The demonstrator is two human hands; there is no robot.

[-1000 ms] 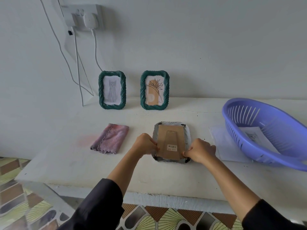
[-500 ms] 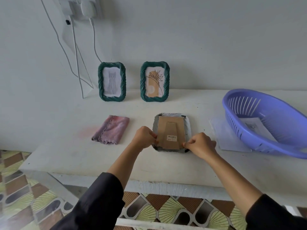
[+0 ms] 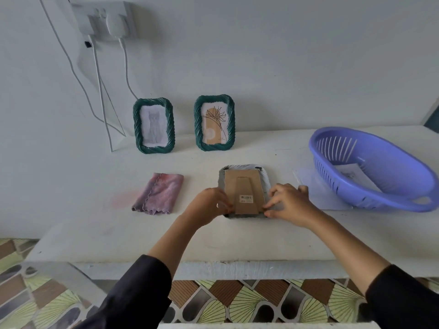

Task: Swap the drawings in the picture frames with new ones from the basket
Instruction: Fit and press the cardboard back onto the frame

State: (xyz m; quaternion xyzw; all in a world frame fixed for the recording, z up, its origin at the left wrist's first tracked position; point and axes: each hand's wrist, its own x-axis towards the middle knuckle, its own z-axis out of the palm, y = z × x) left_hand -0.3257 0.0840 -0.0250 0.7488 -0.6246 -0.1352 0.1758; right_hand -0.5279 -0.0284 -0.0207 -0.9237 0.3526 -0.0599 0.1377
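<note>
A white table (image 3: pixel 95 229) is set against a pale wall. A lilac slotted basket (image 3: pixel 337 148) is tilted at the table's right end, and a white sheet (image 3: pixel 354 174) with a small drawing is seen inside it; any print on that sheet is too small to be read. A clear sheet (image 3: pixel 313 186) is laid flat on the table, partly under the basket's left side.

Two green twisted-rim frames are stood upright at the back by the wall: the cat frame (image 3: pixel 154 125), with a pencil cat, on the left, and the plant frame (image 3: pixel 214 122), with a line-drawn plant over a tan shape, just beside it on the right. A folded pink-purple cloth (image 3: pixel 158 193) is laid left of centre.

The face-down frame (image 3: pixel 244 167) is laid at the table's middle, in front of the upright pair. Its cardboard backing (image 3: pixel 244 186), with the stand folded flat, is turned upward. The frame's left edge is gripped by the left hand (image 3: pixel 209 205), fingers curled. The backing's lower right corner is pinched between thumb and forefinger of the right hand (image 3: pixel 289 203), the other fingers being loosely spread.

A white barcode sticker (image 3: pixel 246 198) is stuck low on the stand; its characters cannot be made out. No brand name can be read anywhere.
</note>
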